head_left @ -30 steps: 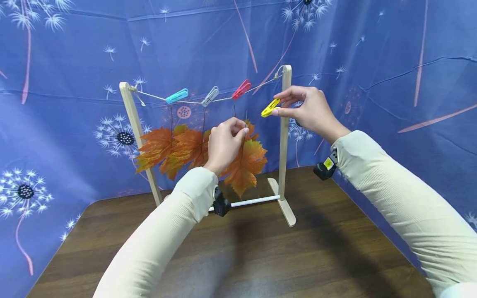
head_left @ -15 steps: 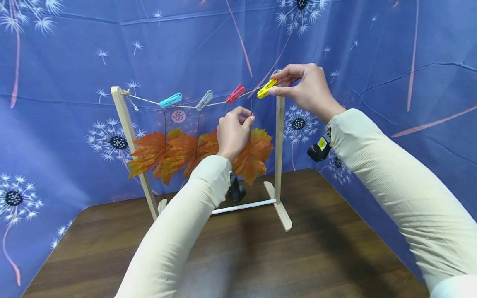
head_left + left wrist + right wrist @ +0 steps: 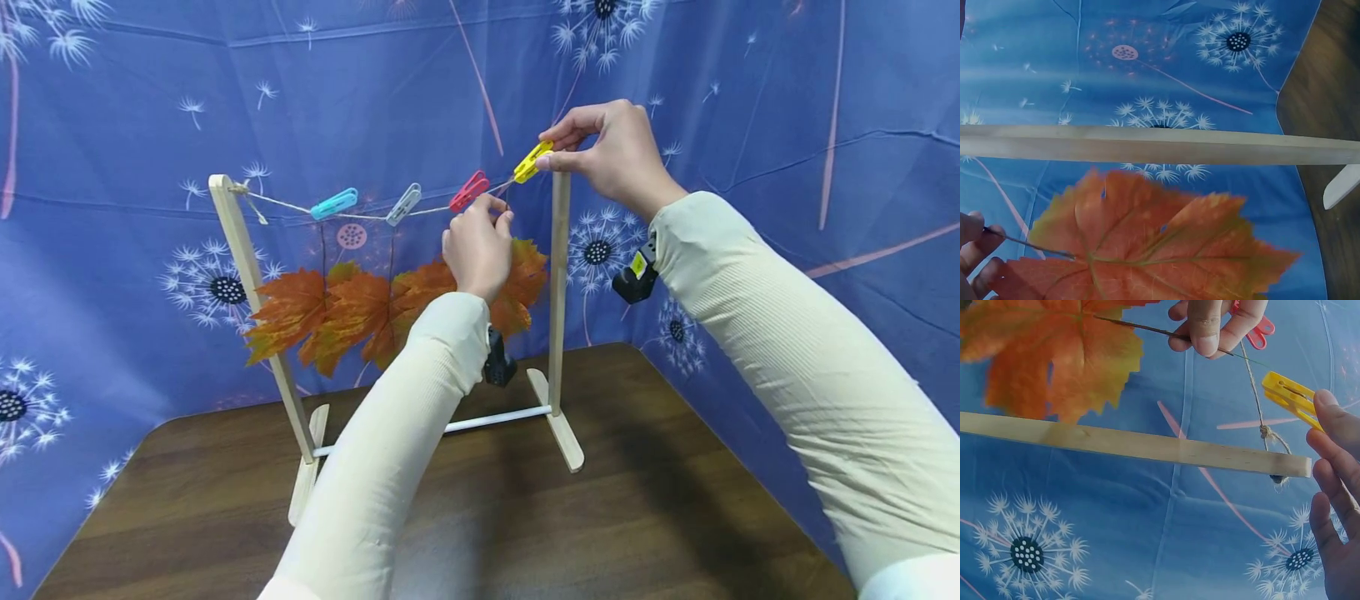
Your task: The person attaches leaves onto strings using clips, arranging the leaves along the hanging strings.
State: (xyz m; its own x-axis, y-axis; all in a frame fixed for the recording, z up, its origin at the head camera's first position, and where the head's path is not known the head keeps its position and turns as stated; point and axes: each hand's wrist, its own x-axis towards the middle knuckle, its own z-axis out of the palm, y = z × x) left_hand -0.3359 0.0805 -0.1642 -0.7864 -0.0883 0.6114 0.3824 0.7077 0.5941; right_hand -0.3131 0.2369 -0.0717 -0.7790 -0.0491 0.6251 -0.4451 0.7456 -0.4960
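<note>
My left hand (image 3: 480, 247) pinches the thin dark stem of an orange maple leaf (image 3: 1160, 244) between thumb and fingers. In the right wrist view the stem's tip reaches past those fingertips, close to the string (image 3: 1252, 387). My right hand (image 3: 618, 154) holds a yellow clothespin (image 3: 1291, 397) by its rear end, between thumb and forefinger. The peg's front end points at the string beside the stem; whether it touches the string I cannot tell. Left of it, a red clothespin (image 3: 470, 191), a grey one (image 3: 404, 205) and a light blue one (image 3: 334, 204) sit along the string.
Wooden posts, left (image 3: 258, 308) and right (image 3: 559, 292), carry the string, joined low down by a white rod (image 3: 498, 419). More orange leaves (image 3: 352, 308) hang from the string at the left. The stand is on a brown wooden table (image 3: 600, 517) before a blue dandelion-print cloth (image 3: 420, 83).
My left hand has risen and moved right, bringing the leaf's stem up towards the string. The right hand has lifted the yellow clothespin from below the string to its level.
</note>
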